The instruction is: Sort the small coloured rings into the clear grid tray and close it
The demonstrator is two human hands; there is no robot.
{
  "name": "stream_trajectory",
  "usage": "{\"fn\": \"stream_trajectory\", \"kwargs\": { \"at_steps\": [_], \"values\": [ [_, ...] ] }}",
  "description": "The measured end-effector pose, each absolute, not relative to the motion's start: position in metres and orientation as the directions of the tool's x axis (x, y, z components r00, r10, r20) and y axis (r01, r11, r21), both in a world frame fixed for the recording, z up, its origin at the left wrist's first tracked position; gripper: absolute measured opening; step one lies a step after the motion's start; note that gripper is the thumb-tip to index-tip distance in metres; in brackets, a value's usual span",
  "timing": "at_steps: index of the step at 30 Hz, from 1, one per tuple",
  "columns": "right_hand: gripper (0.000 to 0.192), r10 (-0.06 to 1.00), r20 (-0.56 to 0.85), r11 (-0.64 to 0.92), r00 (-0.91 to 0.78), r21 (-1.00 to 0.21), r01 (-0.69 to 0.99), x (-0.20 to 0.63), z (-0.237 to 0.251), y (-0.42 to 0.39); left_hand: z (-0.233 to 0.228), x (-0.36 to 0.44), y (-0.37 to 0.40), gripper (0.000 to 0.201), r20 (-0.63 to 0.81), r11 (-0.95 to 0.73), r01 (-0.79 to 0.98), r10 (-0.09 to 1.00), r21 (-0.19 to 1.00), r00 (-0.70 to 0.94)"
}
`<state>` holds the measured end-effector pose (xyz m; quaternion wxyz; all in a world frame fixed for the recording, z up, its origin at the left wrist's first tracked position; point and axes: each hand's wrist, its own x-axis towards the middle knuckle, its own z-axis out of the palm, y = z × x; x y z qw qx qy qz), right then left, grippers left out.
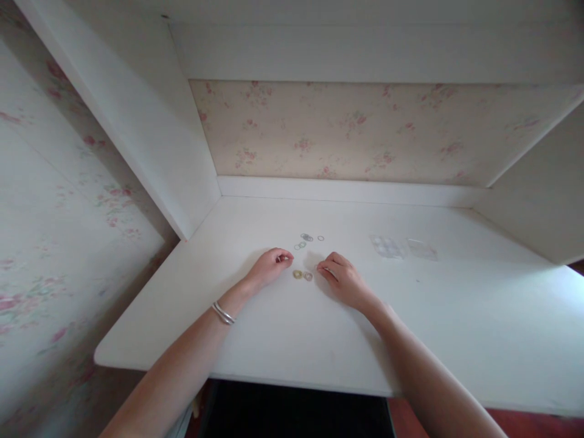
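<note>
While the L hand [270, 266] is near ctr of the frame w/ thumb and fingertips drawn close together, the R hand [345, 281] is just right of ctr, fingers likewise bunched; can't tell if either pinches anything. Yellow rings [298, 278] and pinkish rings [308, 280] lie btwn them, side by side; greenish rings [302, 245], gray rings [308, 238] and a lone ring [320, 240] lie a bit higher, approx. mid-frame. Clear packets [387, 247] sit on the white desk [296, 347], right of ctr. Silver bracelet [223, 314] on L wrist.
</note>
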<state>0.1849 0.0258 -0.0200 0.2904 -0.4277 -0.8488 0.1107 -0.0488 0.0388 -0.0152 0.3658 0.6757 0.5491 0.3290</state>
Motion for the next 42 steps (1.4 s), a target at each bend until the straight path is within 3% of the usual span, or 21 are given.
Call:
{"fn": "stream_trajectory", "kwargs": {
  "at_steps": [16,22,26,32,42],
  "values": [
    [0.021,0.743,0.397,0.668,-0.538,-0.399,0.628,0.170,-0.024,0.019,-0.012,-0.050,0.037,0.024,0.052,-0.145,0.483,0.978,0.864,0.201],
    [0.024,0.813,0.448,0.571,-0.372,-0.485,0.662,0.178,-0.021,0.026,-0.011,-0.050,0.038,0.023,0.082,-0.167,0.522,0.980,0.836,0.182],
    [0.022,0.874,0.395,0.466,-0.284,-0.511,0.722,0.182,-0.026,0.045,-0.012,-0.051,0.040,0.021,0.101,-0.179,0.543,0.980,0.820,0.170],
    [0.021,0.921,0.269,0.369,-0.280,-0.379,0.849,0.178,-0.024,0.084,-0.013,-0.051,0.042,0.022,0.096,-0.175,0.542,0.981,0.822,0.171],
    [0.028,0.917,0.143,0.393,-0.372,-0.168,0.904,0.151,-0.003,0.131,-0.020,-0.053,0.047,0.021,0.139,-0.199,0.548,0.979,0.812,0.149]
  ]
}}
